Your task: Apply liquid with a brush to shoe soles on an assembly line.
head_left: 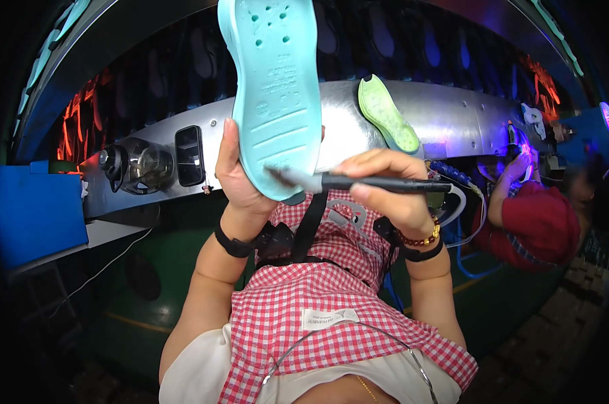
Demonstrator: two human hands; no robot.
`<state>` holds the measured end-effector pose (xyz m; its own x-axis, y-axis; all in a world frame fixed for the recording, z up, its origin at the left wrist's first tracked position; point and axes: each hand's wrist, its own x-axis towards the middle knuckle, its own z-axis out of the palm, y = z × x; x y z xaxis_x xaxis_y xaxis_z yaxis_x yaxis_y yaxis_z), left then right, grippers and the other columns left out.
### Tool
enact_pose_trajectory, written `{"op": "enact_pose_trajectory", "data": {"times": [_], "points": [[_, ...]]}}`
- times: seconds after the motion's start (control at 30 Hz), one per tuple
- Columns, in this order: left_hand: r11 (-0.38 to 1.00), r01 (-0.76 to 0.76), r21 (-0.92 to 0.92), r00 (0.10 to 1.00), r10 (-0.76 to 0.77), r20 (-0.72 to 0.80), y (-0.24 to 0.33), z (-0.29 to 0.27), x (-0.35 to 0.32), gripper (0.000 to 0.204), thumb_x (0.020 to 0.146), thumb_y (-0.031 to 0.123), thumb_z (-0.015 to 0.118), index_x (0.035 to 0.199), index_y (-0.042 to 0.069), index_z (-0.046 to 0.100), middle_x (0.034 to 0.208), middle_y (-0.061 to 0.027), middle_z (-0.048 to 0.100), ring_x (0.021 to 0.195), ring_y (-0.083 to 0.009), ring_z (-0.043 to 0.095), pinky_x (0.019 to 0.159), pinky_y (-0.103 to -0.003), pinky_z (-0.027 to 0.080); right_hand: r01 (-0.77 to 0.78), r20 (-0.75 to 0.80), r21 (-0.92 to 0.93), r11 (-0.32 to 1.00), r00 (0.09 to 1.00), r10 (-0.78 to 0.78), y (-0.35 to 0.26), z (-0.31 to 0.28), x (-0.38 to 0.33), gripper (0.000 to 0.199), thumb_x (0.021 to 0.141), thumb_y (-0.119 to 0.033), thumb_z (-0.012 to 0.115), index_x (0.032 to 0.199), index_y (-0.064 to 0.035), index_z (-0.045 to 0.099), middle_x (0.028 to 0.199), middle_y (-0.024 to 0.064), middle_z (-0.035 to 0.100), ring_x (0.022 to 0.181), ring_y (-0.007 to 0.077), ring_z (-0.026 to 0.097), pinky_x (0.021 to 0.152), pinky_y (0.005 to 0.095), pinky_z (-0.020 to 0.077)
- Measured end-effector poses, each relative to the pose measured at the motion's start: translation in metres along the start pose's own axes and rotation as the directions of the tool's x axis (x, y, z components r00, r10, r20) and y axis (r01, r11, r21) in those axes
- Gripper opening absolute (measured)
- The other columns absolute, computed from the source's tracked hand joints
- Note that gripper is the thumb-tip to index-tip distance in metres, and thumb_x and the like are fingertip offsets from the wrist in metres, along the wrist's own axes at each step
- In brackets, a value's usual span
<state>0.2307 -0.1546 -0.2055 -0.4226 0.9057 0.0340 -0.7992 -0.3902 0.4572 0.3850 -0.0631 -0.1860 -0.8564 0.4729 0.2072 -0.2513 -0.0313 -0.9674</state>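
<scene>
A turquoise shoe sole (277, 87), with small round holes near its far end and raised bars across its near half, is held up before me. My left hand (240, 185) is closed around its near end, thumb along the left edge. In my right hand (392, 195) is a brush (345, 182) with a black handle, gripped between thumb and fingers. Its bristle tip lies over the near end of the sole, somewhat blurred; whether it touches cannot be told. A pale hose (459, 198) runs from the handle's right end.
A yellow-green sole (384, 111) lies on the metal bench (446, 111). To the left stand a clear jug (149, 167) and a phone-like black box (190, 155). A blue box (38, 209) is far left. At right, a co-worker in red (540, 219) works under violet light. Dark rows of soles (203, 54) hang behind.
</scene>
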Motion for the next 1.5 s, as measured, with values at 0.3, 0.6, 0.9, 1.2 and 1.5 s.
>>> {"op": "enact_pose_trajectory", "data": {"times": [0.3, 0.6, 0.9, 1.2, 1.5], "points": [[0.996, 0.033, -0.084, 0.999, -0.029, 0.046, 0.013, -0.006, 0.004, 0.06, 0.085, 0.044, 0.042, 0.124, -0.001, 0.038, 0.116, -0.0201, 0.05, 0.101, -0.0322, 0.054, 0.088, -0.044, 0.043, 0.095, 0.119, -0.254, 0.962, 0.991, -0.067, -0.009, -0.018, 0.016, 0.018, 0.071, -0.001, 0.065, 0.09, 0.0004, 0.063, 0.086, 0.0119, 0.065, 0.08, 0.0167, 0.062, 0.071, 0.0251, 0.0487], [0.984, 0.156, -0.083, 0.987, -0.151, 0.062, 0.022, -0.009, 0.018, 0.045, 0.088, 0.031, 0.042, 0.117, -0.002, 0.046, 0.108, -0.018, 0.056, 0.093, -0.0282, 0.059, 0.083, -0.04, 0.048, 0.334, 0.403, -0.2, 0.921, 0.885, -0.234, -0.016, -0.011, 0.013, 0.014, 0.064, 0.003, 0.068, 0.075, 0.0022, 0.061, 0.078, 0.0148, 0.064, 0.078, 0.0273, 0.063, 0.071, 0.0352, 0.0507], [0.765, 0.584, 0.271, 0.808, -0.579, -0.107, 0.028, 0.003, 0.015, 0.044, 0.085, 0.021, 0.048, 0.12, -0.004, 0.041, 0.106, -0.0131, 0.055, 0.088, -0.019, 0.059, 0.079, -0.029, 0.048, 0.298, 0.604, -0.371, 0.88, 0.797, -0.015, -0.022, -0.038, 0.013, 0.016, 0.071, -0.004, 0.064, 0.087, -0.003, 0.062, 0.086, 0.0107, 0.064, 0.083, 0.0242, 0.062, 0.073, 0.0316, 0.0489], [0.601, 0.653, 0.461, 0.736, -0.648, -0.197, 0.037, -0.001, 0.008, 0.045, 0.085, 0.021, 0.052, 0.121, -0.004, 0.043, 0.108, -0.0135, 0.055, 0.088, -0.0148, 0.059, 0.076, -0.024, 0.049, 0.369, 0.64, -0.549, 0.75, 0.763, 0.093, -0.037, -0.042, 0.01, 0.014, 0.071, -0.006, 0.058, 0.084, -0.0051, 0.061, 0.089, 0.0098, 0.064, 0.083, 0.0253, 0.061, 0.069, 0.0307, 0.0484], [0.609, 0.644, 0.462, 0.75, -0.621, -0.228, 0.04, -0.007, 0.004, 0.045, 0.085, 0.02, 0.052, 0.121, -0.005, 0.042, 0.108, -0.014, 0.055, 0.088, -0.013, 0.058, 0.074, -0.021, 0.049, 0.383, 0.61, -0.5, 0.777, 0.793, 0.001, -0.025, -0.059, 0.006, 0.015, 0.076, -0.009, 0.056, 0.089, -0.0054, 0.062, 0.091, 0.0104, 0.063, 0.086, 0.0252, 0.061, 0.071, 0.0313, 0.0483]]}}
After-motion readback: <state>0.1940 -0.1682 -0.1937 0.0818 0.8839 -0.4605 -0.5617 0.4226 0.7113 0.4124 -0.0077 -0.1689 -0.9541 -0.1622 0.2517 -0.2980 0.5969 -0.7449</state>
